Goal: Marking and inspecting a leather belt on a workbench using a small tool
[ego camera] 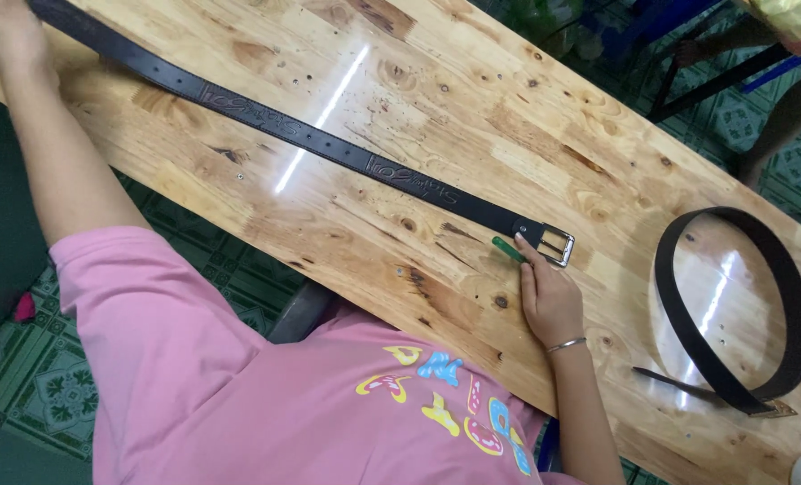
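A long black belt (329,144) with stamped lettering lies stretched flat across the pale wooden table (472,99). Its silver buckle (558,244) is near the table's middle. My right hand (549,301), with a thin bracelet on the wrist, rests just below the buckle. Its fingers pinch a short green marker (508,249) whose tip touches the wood beside the belt end. My left hand (5,31) is at the top left corner, pressing on the belt's other end. The frame edge cuts off its fingers.
A second black belt (733,305) stands coiled in a loop on the table at the right, its metal tip near the front edge. Another person's leg (782,117) and dark stool legs (715,81) stand beyond the table at the top right. Green patterned floor tiles (23,377) lie below.
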